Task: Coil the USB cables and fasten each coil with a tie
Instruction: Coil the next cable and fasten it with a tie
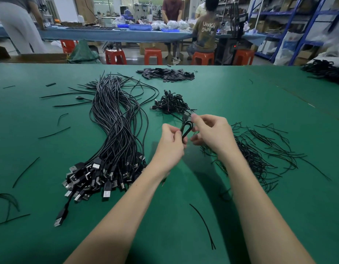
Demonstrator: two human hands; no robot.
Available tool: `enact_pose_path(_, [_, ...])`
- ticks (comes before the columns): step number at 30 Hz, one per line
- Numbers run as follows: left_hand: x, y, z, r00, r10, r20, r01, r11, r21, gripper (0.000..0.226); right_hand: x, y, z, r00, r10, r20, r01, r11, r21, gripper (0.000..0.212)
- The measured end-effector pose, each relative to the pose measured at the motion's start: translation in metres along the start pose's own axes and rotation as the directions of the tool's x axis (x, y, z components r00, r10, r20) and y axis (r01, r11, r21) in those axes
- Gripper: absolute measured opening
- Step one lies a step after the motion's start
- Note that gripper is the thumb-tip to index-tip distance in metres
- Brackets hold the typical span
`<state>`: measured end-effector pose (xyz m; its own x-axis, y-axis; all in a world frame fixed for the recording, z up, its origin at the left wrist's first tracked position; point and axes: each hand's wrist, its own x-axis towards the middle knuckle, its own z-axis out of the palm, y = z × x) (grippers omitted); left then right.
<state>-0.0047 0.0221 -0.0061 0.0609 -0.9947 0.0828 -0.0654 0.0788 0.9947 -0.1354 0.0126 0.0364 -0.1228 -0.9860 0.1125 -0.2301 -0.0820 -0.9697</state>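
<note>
One head-worn wide-angle view looks forward and down, close over the green table point(50, 235).

A green desk point(241, 96) fills the lower frame; a long bundle of USB cables point(115, 130) lies left of centre, plugs nearest the camera; a small heap of coiled cables point(171, 103) sits at centre; loose ties point(260, 153) spread right; flat black pieces point(166, 74) are piled top centre; stray ties point(26, 171) lie scattered left.

The only readable text is "UNKN OWN", printed on the seated person's shirt back point(206, 29).
</note>
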Motion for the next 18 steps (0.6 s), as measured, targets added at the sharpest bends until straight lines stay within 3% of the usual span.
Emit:
enact_pose_path(1, [-0.001,-0.003,-0.001,0.998,-0.053,-0.021,0.052,0.997,-0.055,0.014,0.002,-0.001,-0.008,1.0,-0.027,0.0,0.027,0.985,-0.17,0.019])
enact_pose_path(3, [-0.002,-0.009,-0.001,0.989,-0.147,-0.031,0.14,0.975,-0.172,0.014,0.005,0.0,-0.024,0.998,-0.056,0.032,0.064,0.843,-0.534,0.015])
enact_pose_path(5, [-0.002,-0.012,0.0,0.98,-0.2,-0.025,0.185,0.943,-0.275,0.015,0.006,0.002,-0.035,0.998,0.031,0.063,0.022,0.707,-0.706,0.009])
enact_pose_path(8, [-0.004,-0.013,-0.001,0.977,-0.205,-0.056,0.172,0.918,-0.357,0.015,0.002,0.008,-0.033,0.985,0.152,0.085,-0.039,0.669,-0.742,0.002])
enact_pose_path(18, [-0.013,-0.013,0.007,0.988,-0.09,-0.124,0.063,0.977,-0.204,0.016,0.003,0.022,-0.02,0.99,0.124,0.067,-0.022,0.608,-0.794,0.007])
